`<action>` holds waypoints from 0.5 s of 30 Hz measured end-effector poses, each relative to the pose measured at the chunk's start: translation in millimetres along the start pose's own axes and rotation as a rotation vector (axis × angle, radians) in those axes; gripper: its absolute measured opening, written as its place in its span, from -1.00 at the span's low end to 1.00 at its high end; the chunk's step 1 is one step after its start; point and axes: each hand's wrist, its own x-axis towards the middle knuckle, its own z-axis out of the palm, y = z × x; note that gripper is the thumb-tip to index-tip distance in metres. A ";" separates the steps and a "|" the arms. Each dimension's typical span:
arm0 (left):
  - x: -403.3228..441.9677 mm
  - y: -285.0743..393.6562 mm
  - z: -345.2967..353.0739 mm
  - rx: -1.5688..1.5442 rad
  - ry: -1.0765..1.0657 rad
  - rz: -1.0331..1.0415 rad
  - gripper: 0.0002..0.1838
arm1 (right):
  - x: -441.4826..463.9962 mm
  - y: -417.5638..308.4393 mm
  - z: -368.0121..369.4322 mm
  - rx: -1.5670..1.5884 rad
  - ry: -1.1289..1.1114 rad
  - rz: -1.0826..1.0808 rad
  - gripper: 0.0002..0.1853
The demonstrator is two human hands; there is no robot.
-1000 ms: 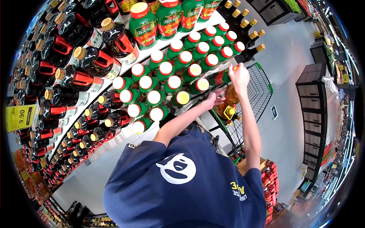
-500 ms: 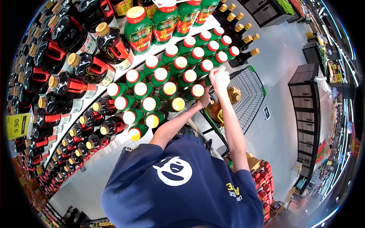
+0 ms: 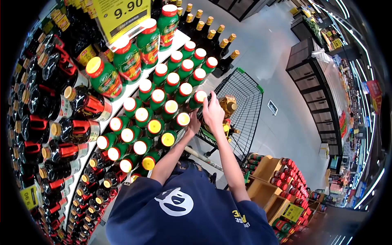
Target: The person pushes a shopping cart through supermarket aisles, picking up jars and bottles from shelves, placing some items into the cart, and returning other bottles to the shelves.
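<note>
Green bottles with red-rimmed white and yellow caps stand in close rows on the display. At the edge nearest the cart is one green bottle (image 3: 198,100), its cap in plain sight. My right hand (image 3: 213,113) is just beside this bottle, thumb and forefinger apart and fingers stretched upward; whether they touch it is unclear. Below and to the left, my left hand (image 3: 193,123) is low by the same bottle, its fingers partly hidden. A shopping cart (image 3: 250,122) holding a bottle of yellow oil (image 3: 228,105) stands right beside my right hand.
Larger green bottles (image 3: 107,81) line a raised white shelf behind the rows, under a yellow price sign (image 3: 124,16). Dark bottles with red handles (image 3: 83,102) fill the left. A wooden rack (image 3: 261,192) with red-lidded jars stands at lower right. Dark cabinets (image 3: 312,81) line the aisle.
My view has shifted, so the shelf and cart appear farther left. My right hand was closed over the edge bottle; now its fingers are stretched out and the cap shows beside them.
</note>
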 end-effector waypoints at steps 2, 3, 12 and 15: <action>-4.2 15.3 -7.6 0.022 0.024 -0.057 -0.42 | -24.2 37.7 1.6 0.030 0.175 -0.017 -0.58; -5.6 22.0 -12.4 0.002 -0.003 -0.114 -0.40 | -37.5 52.2 -6.2 0.013 0.128 0.094 -0.61; -26.8 14.1 -2.6 0.366 -0.278 -0.078 -0.65 | -228.9 315.8 35.2 -0.171 -0.012 0.470 -0.63; -28.7 9.1 2.4 0.562 -0.476 -0.080 -0.70 | -249.6 331.3 40.7 -0.050 0.094 0.349 -0.66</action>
